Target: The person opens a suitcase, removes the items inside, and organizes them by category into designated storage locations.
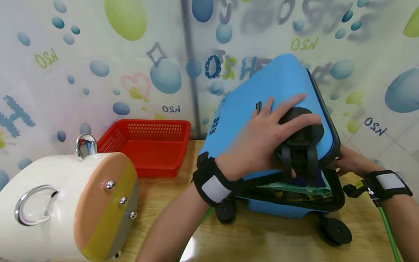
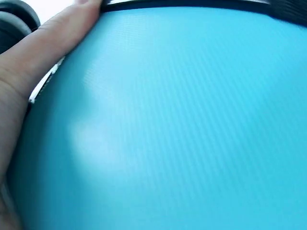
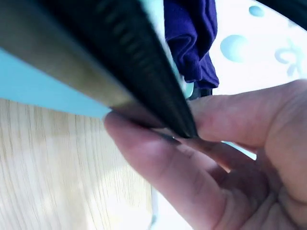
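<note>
1. Blue suitcase (image 1: 248,98) lies on the wooden surface (image 1: 163,203), right of centre, its lid (image 1: 291,72) partly raised and tilted.
2. The left hand (image 1: 262,140) rests on the lid with fingers spread, one digit reaching across a black wheel (image 1: 299,149); it is not clenched.
3. The right hand (image 1: 353,161) pinches the suitcase's black zipped edge (image 3: 144,62) between thumb and fingers.
4. Green cloth (image 1: 312,190) and purple cloth (image 3: 192,38) show in the opening.
5. A red basket (image 1: 157,171) stands to the left, near the patterned wall (image 1: 170,43); a white container (image 1: 42,174) with metal handles sits nearer the viewer.
</note>
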Motion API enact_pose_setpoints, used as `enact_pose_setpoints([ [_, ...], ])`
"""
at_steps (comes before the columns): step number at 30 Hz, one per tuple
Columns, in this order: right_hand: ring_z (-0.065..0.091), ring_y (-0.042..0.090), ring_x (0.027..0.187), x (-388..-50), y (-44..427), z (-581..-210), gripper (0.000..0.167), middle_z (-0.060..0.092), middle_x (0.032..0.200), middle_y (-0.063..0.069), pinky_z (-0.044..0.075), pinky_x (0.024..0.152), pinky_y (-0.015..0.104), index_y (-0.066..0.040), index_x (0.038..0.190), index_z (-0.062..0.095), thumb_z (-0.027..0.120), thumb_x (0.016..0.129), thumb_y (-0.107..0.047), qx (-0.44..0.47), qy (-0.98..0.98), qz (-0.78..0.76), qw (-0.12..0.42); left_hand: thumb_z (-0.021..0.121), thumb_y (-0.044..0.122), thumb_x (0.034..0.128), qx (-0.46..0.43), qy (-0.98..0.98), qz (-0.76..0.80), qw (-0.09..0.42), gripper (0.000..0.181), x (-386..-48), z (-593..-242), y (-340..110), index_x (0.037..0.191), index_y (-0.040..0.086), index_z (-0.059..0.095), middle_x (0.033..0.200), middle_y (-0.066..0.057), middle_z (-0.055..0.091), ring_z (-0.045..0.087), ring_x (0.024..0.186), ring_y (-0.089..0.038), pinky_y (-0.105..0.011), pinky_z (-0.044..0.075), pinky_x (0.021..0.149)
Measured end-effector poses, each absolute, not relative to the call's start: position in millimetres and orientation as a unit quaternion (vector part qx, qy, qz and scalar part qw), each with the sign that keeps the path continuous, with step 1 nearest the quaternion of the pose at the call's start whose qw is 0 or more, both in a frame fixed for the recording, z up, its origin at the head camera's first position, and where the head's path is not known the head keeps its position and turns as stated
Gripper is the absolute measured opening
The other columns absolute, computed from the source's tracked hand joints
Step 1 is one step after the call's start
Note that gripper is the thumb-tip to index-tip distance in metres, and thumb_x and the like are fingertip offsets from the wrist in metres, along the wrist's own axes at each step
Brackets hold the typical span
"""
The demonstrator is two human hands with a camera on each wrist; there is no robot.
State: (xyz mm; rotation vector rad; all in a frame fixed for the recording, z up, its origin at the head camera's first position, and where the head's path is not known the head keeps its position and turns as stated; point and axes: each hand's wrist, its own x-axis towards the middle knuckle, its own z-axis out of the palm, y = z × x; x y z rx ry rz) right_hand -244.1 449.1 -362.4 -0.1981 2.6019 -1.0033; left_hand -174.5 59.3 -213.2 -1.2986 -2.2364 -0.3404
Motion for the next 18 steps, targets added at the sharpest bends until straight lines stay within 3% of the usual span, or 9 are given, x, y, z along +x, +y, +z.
enact_pose_setpoints([
  [5, 0.046, 0.062, 0.124, -243.6, 462.8, -357.7, 0.082, 0.006, 0.149, 0.049, 0.059, 0.08, 0.053, 0.011, 0.153, 0.002, 0.058, 0.096, -0.006, -0.08, 0.911, -0.345, 0.213, 0.081, 0.063, 0.0683, -0.507, -0.776, -0.244, 0.285, 0.093, -183.8, -214.4, 39.0, 0.144, 0.024, 0.044, 0.164, -0.009, 0.021, 0.036, 0.148, -0.025, -0.039, 0.01, 0.127],
  [8, 0.041, 0.065, 0.126, -241.7, 471.3, -357.3, 0.086, 0.003, 0.148, 0.051, 0.059, 0.08, 0.052, 0.008, 0.152, -0.005, 0.059, 0.096, -0.008, -0.078, 0.916, -0.327, 0.221, 0.081, 0.053, 0.0739, -0.513, -0.751, -0.29, 0.299, 0.083, -185.7, -217.3, 26.9, 0.142, 0.021, 0.045, 0.164, -0.01, 0.02, 0.038, 0.146, -0.018, -0.031, 0.023, 0.124],
  [11, 0.042, 0.064, 0.126, -239.2, 478.2, -357.5, 0.089, 0.004, 0.147, 0.052, 0.061, 0.078, 0.047, 0.007, 0.153, -0.006, 0.061, 0.095, -0.009, -0.075, 0.919, -0.317, 0.223, 0.078, 0.04, 0.08, -0.51, -0.73, -0.332, 0.312, 0.072, -187.9, -220.7, 14.3, 0.14, 0.019, 0.045, 0.164, -0.01, 0.019, 0.042, 0.143, -0.017, -0.024, 0.044, 0.108],
  [13, 0.042, 0.064, 0.126, -238.0, 482.7, -357.2, 0.091, 0.004, 0.147, 0.052, 0.061, 0.076, 0.043, 0.006, 0.152, -0.008, 0.061, 0.095, -0.009, -0.072, 0.921, -0.31, 0.226, 0.077, 0.033, 0.0812, -0.504, -0.717, -0.358, 0.322, 0.07, -189.6, -223.4, 6.0, 0.14, 0.017, 0.043, 0.164, -0.012, 0.019, 0.043, 0.142, -0.017, -0.024, 0.05, 0.101],
  [18, 0.05, 0.062, 0.119, -235.2, 496.8, -355.2, 0.091, 0.006, 0.142, 0.056, 0.06, 0.067, 0.04, 0.005, 0.15, -0.012, 0.06, 0.094, -0.004, -0.047, 0.934, -0.27, 0.231, 0.093, 0.032, 0.0634, -0.487, -0.685, -0.428, 0.332, 0.094, -192.0, -232.0, -9.9, 0.139, 0.013, 0.041, 0.163, -0.014, 0.02, 0.039, 0.144, -0.017, -0.03, 0.047, 0.107],
])
